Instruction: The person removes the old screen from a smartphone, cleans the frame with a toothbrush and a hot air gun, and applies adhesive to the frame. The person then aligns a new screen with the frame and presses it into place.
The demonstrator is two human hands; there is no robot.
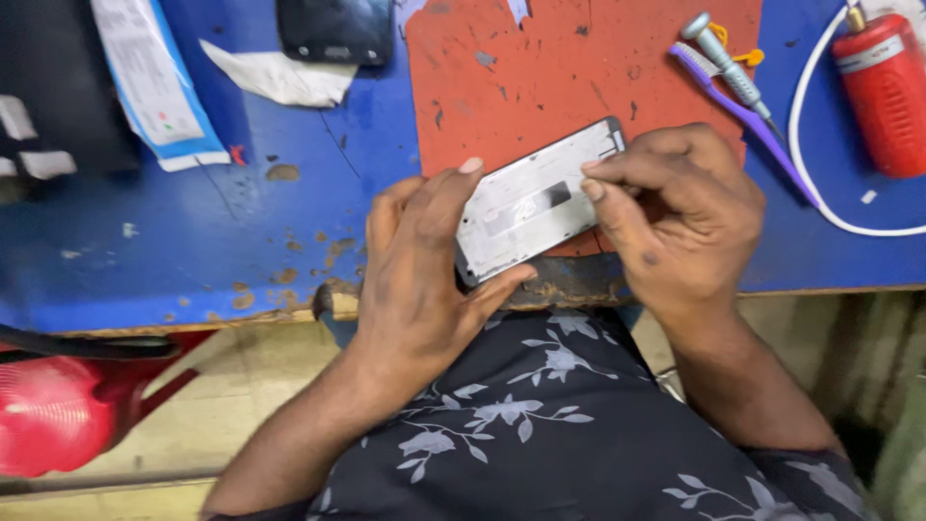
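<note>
Left hand: cradles the phone frame from its lower-left end, thumb under the bottom edge, fingers curled on the upper edge.
Right hand: thumb and forefinger pressed together in a pinch on the frame's right end; what they pinch is too small to tell.
Phone frame: tilted, held over the near edge of the blue bench, half over the red mat.
Progress: frame looks stripped, pale inner face bare; judged mid-way, fine picking left.
Nearby: screwdriver, purple toothbrush, red canister, dark phone, all untouched.
</note>
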